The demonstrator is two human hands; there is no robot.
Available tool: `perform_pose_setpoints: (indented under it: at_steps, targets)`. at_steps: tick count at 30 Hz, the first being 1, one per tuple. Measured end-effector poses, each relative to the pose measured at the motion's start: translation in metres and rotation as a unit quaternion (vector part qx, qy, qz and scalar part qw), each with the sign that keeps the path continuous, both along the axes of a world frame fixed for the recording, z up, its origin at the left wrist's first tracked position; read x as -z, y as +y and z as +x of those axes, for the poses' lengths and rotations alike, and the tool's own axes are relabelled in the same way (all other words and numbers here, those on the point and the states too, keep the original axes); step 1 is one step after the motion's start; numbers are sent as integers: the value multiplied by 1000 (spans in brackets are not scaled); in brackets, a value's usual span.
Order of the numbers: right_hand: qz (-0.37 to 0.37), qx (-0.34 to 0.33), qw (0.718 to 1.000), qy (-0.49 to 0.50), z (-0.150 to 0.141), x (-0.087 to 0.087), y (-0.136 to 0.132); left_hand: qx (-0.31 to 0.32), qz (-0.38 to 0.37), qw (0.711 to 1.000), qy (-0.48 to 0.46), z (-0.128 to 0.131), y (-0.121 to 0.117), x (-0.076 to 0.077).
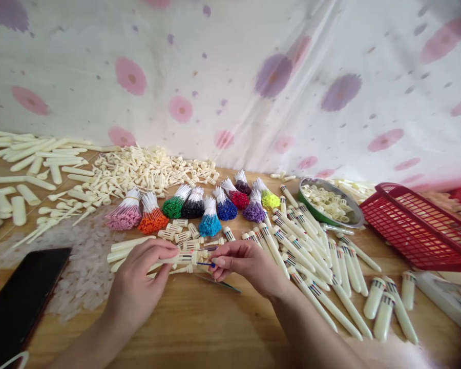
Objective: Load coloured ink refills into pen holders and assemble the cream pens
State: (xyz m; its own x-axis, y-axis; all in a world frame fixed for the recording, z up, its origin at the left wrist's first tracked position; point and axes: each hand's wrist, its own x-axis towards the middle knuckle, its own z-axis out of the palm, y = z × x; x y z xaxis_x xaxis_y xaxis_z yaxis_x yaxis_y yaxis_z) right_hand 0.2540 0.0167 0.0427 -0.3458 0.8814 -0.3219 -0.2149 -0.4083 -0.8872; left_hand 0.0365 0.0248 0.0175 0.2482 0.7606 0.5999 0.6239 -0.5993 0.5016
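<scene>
My left hand [140, 277] is closed around a cream multicolour pen body [185, 257], which lies sideways with its slotted end toward the right. My right hand [249, 264] pinches a thin refill with a blue tip [206, 264] at that slotted end. How far the refill sits inside the slots cannot be made out. Just beyond both hands stand bundles of refills, among them light blue [210, 223], dark blue [226, 207], orange [152, 218] and pink [123, 215]. Short slotted cream parts [182, 237] lie behind the pen body, and a thin dark tool [221, 283] rests below my right fingers.
Many assembled pens [311, 256] are heaped on the right, near a green-sided metal bowl [353, 207] of cream parts and a red basket [418, 225]. Leftward lie a black phone [21, 297], clear plastic pieces [82, 266] and piles of cream parts [146, 166]. A flowered sheet [230, 77] hangs behind.
</scene>
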Motion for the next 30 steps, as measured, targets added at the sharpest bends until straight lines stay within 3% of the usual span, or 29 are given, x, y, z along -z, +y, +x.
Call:
perform_pose_setpoints:
  at_steps: [6,18,24,27,30]
  targets:
    - [-4,1,1000,24,0,-6,-4,7,-8,1000,-4,1,-4,-8]
    - [-8,-14,999,35,-2,-5,0,4,14,999,40,-1,-3,-8]
    - [-82,89,986,111,-22,34,9,21,85,970,227,5,9,-28]
    - [-118,91,978,143,-31,54,12,30,100,946,305,12,16,-43]
    - [-132,84,974,165,-34,61,13,50,110,926,357,21,22,-54]
